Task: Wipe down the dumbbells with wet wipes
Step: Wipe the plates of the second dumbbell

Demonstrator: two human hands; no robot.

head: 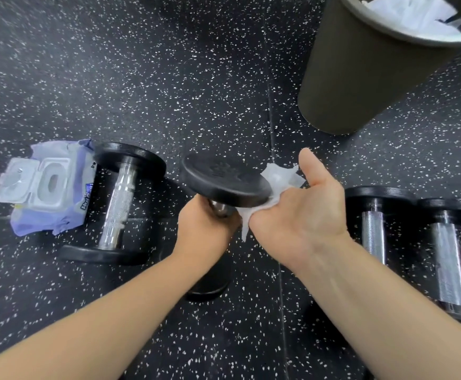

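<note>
My left hand [206,229] grips the chrome handle of a black dumbbell [223,181] that stands tilted on end, its lower head on the floor below my wrist. Against the right edge of its upper head, my right hand [300,212] presses a white wet wipe [278,178]. One more dumbbell [117,204] lies on the floor to the left. Two others [373,229] [448,259] lie side by side at the right. A purple pack of wet wipes [48,187] with its lid flipped open rests at the far left, touching the left dumbbell.
A dark round trash bin [361,78] holding white used wipes stands at the upper right, leaning in the wide-angle view. The floor is black rubber with white specks [169,78], with a seam running down past my right wrist.
</note>
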